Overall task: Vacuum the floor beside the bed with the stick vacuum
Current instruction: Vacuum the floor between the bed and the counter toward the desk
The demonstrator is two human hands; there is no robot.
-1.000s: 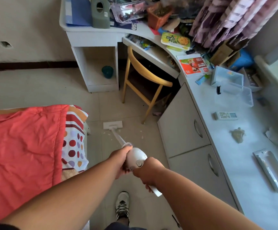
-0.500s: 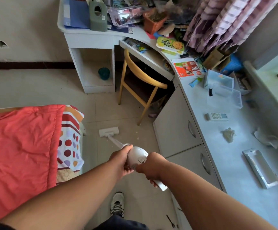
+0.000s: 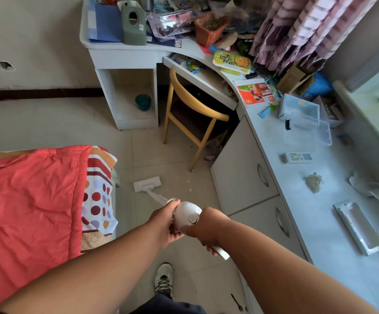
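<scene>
I hold a white stick vacuum (image 3: 187, 215) with both hands over the tiled floor (image 3: 179, 177). My left hand (image 3: 164, 220) grips the front of its rounded body, and my right hand (image 3: 209, 227) is wrapped around the rear handle. The thin tube slants down to the flat floor head (image 3: 147, 183), which rests on the tiles close to the corner of the bed (image 3: 32, 200). The bed has a red quilt and a dotted sheet. Small pale crumbs (image 3: 189, 181) lie on the floor to the right of the head.
A wooden chair (image 3: 195, 114) stands tucked under a cluttered white desk (image 3: 125, 53). Grey cabinets (image 3: 243, 175) with a long countertop (image 3: 319, 218) line the right side. My shoe (image 3: 164, 279) is on the floor below the vacuum. A fork (image 3: 237, 302) lies near the cabinet base.
The floor head has slid back toward me and slightly left, nearer the bed corner. Both hands keep their grip on the vacuum.
</scene>
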